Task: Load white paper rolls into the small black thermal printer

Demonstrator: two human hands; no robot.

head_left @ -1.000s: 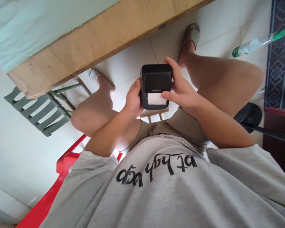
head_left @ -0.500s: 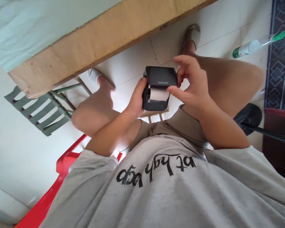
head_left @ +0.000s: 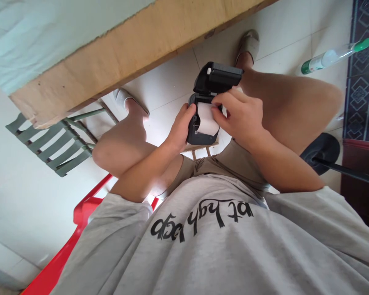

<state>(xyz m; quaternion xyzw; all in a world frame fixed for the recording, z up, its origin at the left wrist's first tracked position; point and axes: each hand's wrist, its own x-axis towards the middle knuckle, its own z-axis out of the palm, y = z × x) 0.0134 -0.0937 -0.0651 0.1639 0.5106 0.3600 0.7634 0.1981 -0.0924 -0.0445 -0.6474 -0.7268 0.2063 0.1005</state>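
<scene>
I sit and hold a small black printer [head_left: 199, 137] over my lap. Its lid [head_left: 218, 78] is swung up and open at the far end. A white paper roll [head_left: 206, 119] sits in the open bay. My left hand [head_left: 180, 129] grips the printer's left side. My right hand [head_left: 238, 116] rests on the right side, with its fingertips on the top of the paper roll.
A cardboard-edged table [head_left: 117, 53] juts in above my knees. A green slatted chair [head_left: 52, 143] stands at the left and a red plastic chair [head_left: 76, 229] below it. A clear bottle with a green cap [head_left: 332, 57] lies on the tiled floor at the right, near a black stand base [head_left: 322, 149].
The printer's lid went from shut to fully open. My right hand moved from the front paper slot to the lid, then down onto the exposed roll.
</scene>
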